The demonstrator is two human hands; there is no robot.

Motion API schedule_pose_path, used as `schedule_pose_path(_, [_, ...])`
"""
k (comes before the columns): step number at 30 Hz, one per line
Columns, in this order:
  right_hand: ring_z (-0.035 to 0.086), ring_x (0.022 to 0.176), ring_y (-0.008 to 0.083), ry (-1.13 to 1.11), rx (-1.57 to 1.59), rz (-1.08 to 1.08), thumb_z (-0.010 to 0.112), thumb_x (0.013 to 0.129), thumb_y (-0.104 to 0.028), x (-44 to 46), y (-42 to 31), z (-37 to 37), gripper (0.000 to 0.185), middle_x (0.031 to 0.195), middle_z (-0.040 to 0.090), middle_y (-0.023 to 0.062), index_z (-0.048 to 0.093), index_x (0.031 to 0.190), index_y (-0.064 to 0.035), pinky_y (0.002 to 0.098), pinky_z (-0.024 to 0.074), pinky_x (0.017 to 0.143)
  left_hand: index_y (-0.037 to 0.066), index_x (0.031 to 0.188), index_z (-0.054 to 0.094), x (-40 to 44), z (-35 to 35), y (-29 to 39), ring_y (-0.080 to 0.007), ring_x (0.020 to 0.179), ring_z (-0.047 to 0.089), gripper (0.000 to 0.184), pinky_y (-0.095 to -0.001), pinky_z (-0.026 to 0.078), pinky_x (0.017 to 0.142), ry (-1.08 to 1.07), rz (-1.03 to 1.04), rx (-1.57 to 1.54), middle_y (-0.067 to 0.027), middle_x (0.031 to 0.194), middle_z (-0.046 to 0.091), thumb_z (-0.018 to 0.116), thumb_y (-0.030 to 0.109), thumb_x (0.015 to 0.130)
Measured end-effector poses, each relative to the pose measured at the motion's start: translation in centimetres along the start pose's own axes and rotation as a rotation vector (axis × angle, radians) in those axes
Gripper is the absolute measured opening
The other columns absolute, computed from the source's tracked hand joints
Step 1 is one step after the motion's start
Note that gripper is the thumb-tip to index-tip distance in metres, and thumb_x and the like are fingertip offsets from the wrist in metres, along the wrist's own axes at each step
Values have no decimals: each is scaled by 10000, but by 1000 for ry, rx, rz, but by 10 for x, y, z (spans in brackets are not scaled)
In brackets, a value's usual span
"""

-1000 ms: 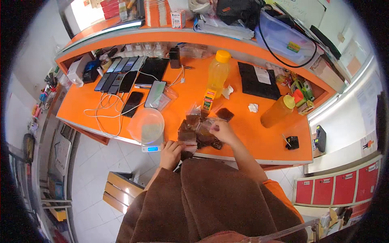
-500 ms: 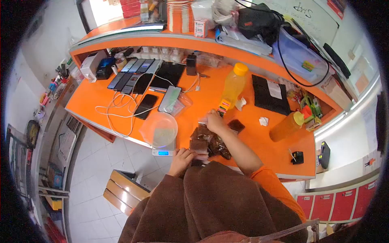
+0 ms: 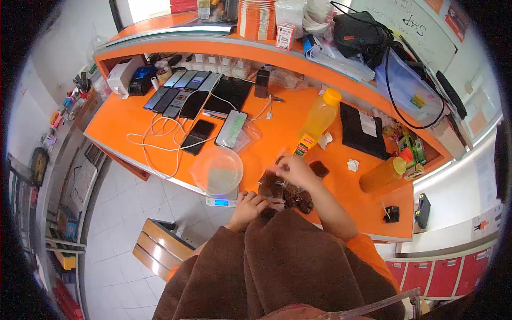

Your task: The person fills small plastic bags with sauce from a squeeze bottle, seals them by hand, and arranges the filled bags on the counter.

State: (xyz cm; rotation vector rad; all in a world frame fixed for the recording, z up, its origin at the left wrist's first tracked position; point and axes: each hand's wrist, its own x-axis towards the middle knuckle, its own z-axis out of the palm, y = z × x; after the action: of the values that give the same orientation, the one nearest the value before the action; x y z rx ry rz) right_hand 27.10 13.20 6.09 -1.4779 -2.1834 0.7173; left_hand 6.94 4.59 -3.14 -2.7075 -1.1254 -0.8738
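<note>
My left hand rests at the table's front edge, its fingers closed on the edge of a clear plastic bag. Just beyond it lie several plastic packets with dark brown contents. My right hand hovers over the packets with its fingers pinched together; whatever is between them is too small to make out. A small digital scale with a lit display is left of my left hand, and a translucent plastic bowl sits on it. One more dark packet lies right of my right hand.
A yellow-capped bottle stands beyond my right hand; another bottle is farther right. Several phones and white cables cover the left side. A raised orange shelf runs along the back. A wooden stool stands below.
The camera view has shifted a little. My right hand has drawn back slightly toward me, over the dark packets. My left hand keeps its place beside the scale.
</note>
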Motion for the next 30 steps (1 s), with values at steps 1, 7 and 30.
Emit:
schedule_pose_path(1, [616,676,301,8,37,-47,702,729,-201,-14,-7,3,183,709,633,144,662,729,-23,387,475,624,192,985,610,0,1,-1,-176,907,529,252,-395,367,856,-26,2,13,44,978,597,551,173,741])
schedule_pose_path(7, [602,778,295,-49,105,-119,665,700,-90,-58,-6,36,127,798,605,134,659,811,-28,370,474,678,142,980,610,3,7,-5,-177,801,538,244,-369,383,761,94,-78,-40,5,877,588,580,166,739])
schedule_pose_path(30, [598,865,303,-132,-760,-301,660,674,-172,74,70,29,159,825,626,134,670,750,-32,431,480,733,127,965,572,-1,-23,17,-172,913,523,226,-382,375,806,-112,-50,-49,24,1027,594,524,166,747])
